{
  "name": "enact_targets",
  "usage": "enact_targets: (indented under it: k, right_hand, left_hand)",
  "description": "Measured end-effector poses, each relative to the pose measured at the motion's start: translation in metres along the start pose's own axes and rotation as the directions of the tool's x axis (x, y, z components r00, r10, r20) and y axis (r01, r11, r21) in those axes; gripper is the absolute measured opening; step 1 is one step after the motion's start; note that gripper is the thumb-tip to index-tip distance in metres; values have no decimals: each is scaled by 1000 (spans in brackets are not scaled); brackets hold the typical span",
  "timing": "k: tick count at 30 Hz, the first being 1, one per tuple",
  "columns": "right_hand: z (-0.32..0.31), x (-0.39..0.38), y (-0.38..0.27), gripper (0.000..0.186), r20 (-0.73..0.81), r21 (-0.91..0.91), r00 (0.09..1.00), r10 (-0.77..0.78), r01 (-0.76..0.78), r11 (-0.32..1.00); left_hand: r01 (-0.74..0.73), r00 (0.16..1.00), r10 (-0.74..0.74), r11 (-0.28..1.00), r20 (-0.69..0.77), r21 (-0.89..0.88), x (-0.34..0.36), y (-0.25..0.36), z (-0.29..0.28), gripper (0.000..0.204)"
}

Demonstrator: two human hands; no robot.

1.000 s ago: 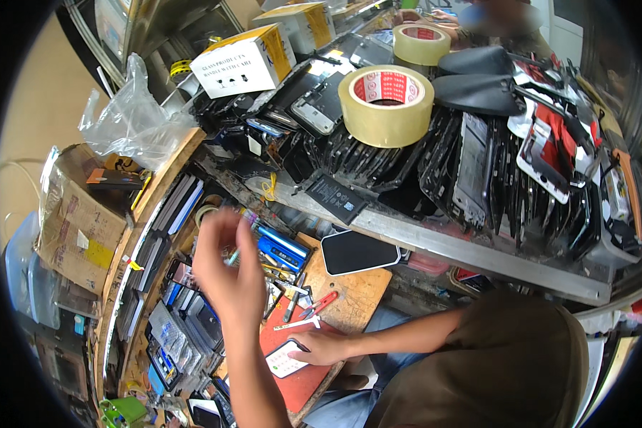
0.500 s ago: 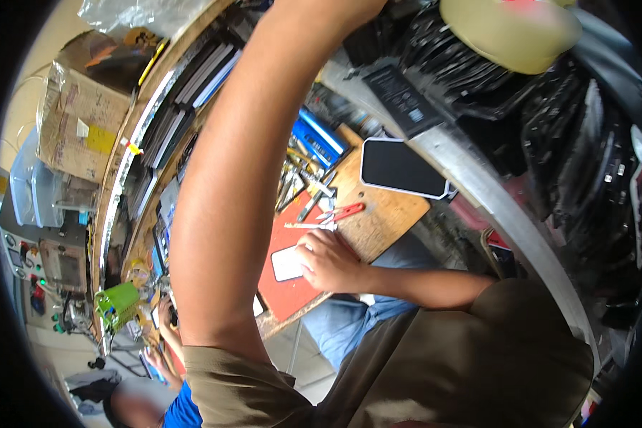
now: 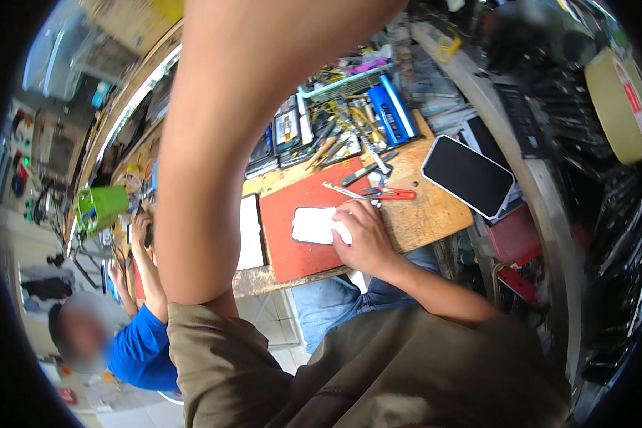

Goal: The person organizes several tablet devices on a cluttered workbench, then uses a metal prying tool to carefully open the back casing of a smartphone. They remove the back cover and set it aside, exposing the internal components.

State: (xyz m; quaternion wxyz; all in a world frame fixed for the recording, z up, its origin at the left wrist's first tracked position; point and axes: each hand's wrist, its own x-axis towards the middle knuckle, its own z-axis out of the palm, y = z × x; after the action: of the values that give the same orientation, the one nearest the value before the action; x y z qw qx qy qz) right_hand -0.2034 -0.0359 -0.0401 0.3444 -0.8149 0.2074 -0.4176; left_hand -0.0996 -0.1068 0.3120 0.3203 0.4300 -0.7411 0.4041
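I am looking down on the right hand (image 3: 366,232), which is grasping a phone (image 3: 312,225) by its right end, the thumb bending in near the lower corner and the fingers curling over the upper edge. The phone is lying flat on a red mat (image 3: 292,262), its screen glowing plain white, so I am making out nothing on it. The left forearm (image 3: 203,171) is filling much of my view and running out past the top edge; the left hand is staying outside my picture, so I cannot tell whether it is holding anything. Just beyond the right hand's fingers, red-handled snips (image 3: 394,194) are lying by a slim pale tool (image 3: 341,190). I am seeing the mat resting on a wooden board (image 3: 435,210), with a white-framed device (image 3: 467,176) with a black screen leaning over the board's right side. A blue device (image 3: 392,113) is sitting beyond the hand tools, and a white panel with a dark edge (image 3: 251,232) is lying just left of the mat. Farther left, a green basket (image 3: 101,207) is standing near a co-worker in a blue sleeve (image 3: 146,349), whose hands are working apart from these. At far right I am catching a roll of tape (image 3: 606,103) above dark stacked parts.
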Motion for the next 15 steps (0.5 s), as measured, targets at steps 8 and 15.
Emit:
enact_targets:
  k: [8,15]
  right_hand:
    - [-15,-4,-6,17,-59,368,987,150,-118,922]
    - [-22,0,-35,16,144,96,985,-92,79,992]
  left_hand:
    - [805,-42,-676,-460,736,-376,-299,107,-54,22]
    - [615,-29,-685,-586,728,-527,-370,181,-52,50]
